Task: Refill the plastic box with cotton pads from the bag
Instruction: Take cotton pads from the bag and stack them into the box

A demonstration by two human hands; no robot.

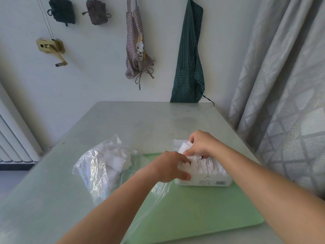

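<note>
Left hand (170, 166) clasps the left end of the plastic box (204, 181), thumb on its near wall, fingers curled over the stack. Right hand (202, 143) pinches a clump of cotton pads (209, 164) at the far end, fingers bent.

The box sits on the green mat (193, 212), right of centre on the worktop (140, 120). We see it nearly full, with pads upright in a row above the rim.

The bag (98, 164) lies open to the left and holds loose pads.

We judge the refill well advanced, with tucking and the remaining pads left.
</note>
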